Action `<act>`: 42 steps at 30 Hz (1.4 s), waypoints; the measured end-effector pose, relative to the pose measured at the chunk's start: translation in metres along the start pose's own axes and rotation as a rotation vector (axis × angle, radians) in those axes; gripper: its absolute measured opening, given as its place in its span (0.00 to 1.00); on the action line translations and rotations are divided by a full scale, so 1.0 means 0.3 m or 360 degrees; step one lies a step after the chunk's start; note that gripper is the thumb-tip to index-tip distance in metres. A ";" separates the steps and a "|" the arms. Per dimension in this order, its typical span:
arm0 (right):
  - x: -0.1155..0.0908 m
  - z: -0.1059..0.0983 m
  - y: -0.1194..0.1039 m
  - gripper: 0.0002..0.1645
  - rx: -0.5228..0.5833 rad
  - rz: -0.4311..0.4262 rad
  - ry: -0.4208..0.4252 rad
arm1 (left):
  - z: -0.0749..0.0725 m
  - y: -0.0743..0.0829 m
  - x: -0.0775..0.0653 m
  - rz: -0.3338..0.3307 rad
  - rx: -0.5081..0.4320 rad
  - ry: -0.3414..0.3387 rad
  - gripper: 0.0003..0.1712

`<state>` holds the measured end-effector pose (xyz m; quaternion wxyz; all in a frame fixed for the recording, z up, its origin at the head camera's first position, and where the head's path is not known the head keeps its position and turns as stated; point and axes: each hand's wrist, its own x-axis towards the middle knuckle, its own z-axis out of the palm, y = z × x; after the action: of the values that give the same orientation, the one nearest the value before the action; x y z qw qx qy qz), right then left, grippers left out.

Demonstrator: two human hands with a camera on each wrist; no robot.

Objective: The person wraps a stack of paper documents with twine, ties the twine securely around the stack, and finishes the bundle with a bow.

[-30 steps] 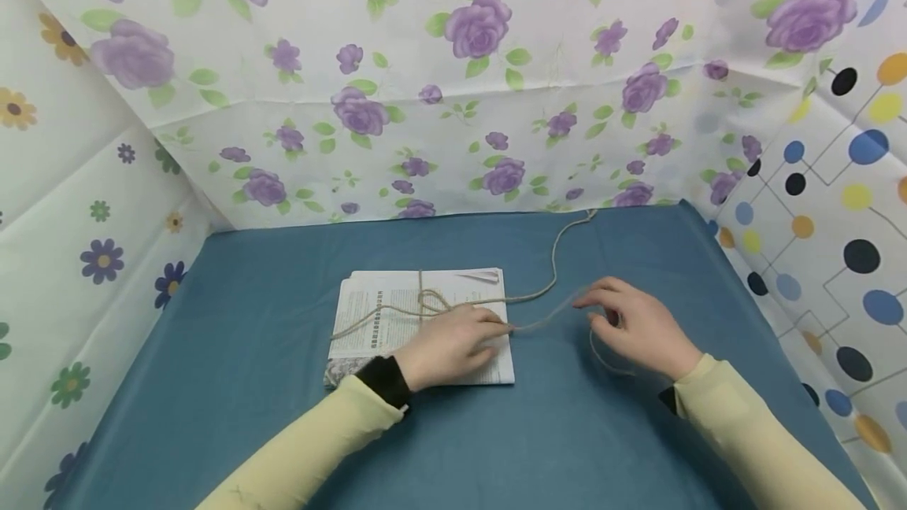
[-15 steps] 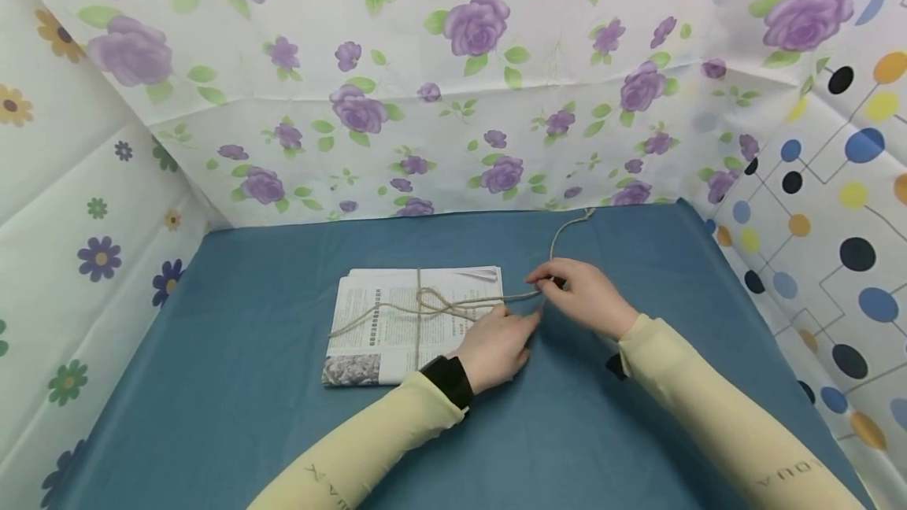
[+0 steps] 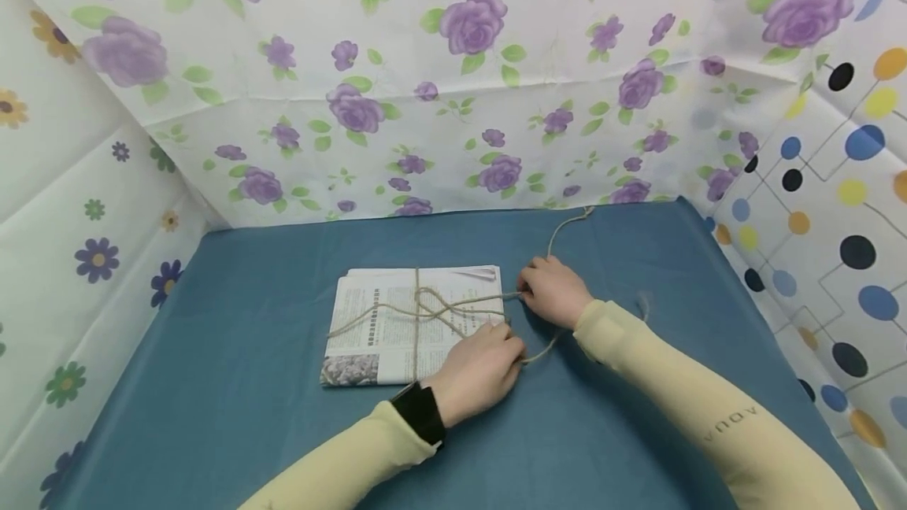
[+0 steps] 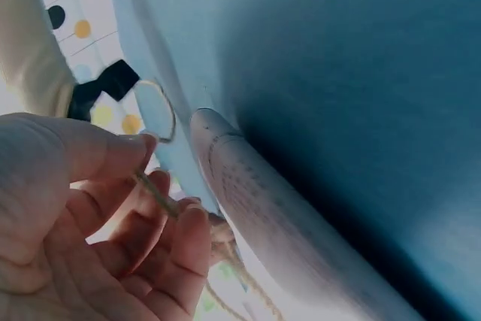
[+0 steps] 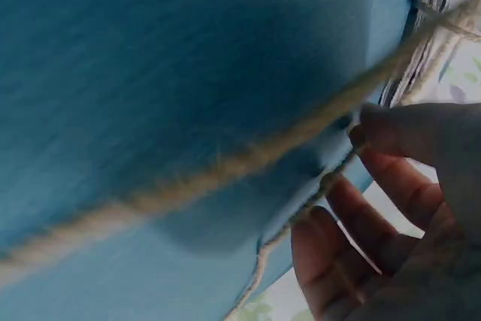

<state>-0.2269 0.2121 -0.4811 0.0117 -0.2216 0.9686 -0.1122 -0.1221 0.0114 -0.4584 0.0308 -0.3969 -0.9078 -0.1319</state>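
A folded stack of newspapers (image 3: pixel 350 368) lies on the blue cloth, with twine (image 3: pixel 379 306) running across it and round it from back to front. The strands cross near the middle of the stack in a loose loop. At the right front corner my left hand (image 3: pixel 479 372) pinches one strand between thumb and fingers, as the left wrist view also shows. Just right of the stack, my right hand (image 3: pixel 556 291) pinches another strand between thumb and fingertips (image 5: pixel 310 234). A blurred length of twine (image 5: pixel 248 163) passes close to the right wrist camera.
Blue cloth (image 3: pixel 248 415) covers the table. A twine tail (image 3: pixel 563 224) runs to the back edge, below a flowered curtain (image 3: pixel 453 101). Patterned sheets stand at the left (image 3: pixel 92 219) and right (image 3: pixel 836 203) sides.
My right hand came left to the strand beside the stack and took hold of it. The left hand went right beyond the stack's edge, then back slightly toward the front with its strand.
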 end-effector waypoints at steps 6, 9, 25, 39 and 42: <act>0.071 -0.009 -0.042 0.08 0.0216 0.0123 0.0200 | -0.016 -0.024 -0.098 0.0049 0.0036 0.0038 0.03; 0.109 -0.019 -0.087 0.07 0.0262 0.0127 0.0277 | -0.009 -0.039 -0.134 0.0071 0.0068 0.0062 0.03; 0.224 0.045 -0.191 0.17 0.0341 0.0055 -0.0143 | 0.001 -0.067 -0.208 -0.0141 0.0333 -0.0010 0.05; 0.141 0.011 -0.081 0.16 0.0418 0.0190 -0.0271 | -0.024 -0.096 -0.222 -0.0041 0.0223 -0.0036 0.10; 0.112 -0.008 -0.048 0.16 0.0524 0.0240 -0.0336 | -0.031 -0.109 -0.226 -0.0055 0.0184 -0.0052 0.09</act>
<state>-0.2513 0.1854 -0.4748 0.1574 -0.1543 0.9444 -0.2438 -0.0999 -0.0607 -0.4674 0.0365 -0.3808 -0.9211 -0.0731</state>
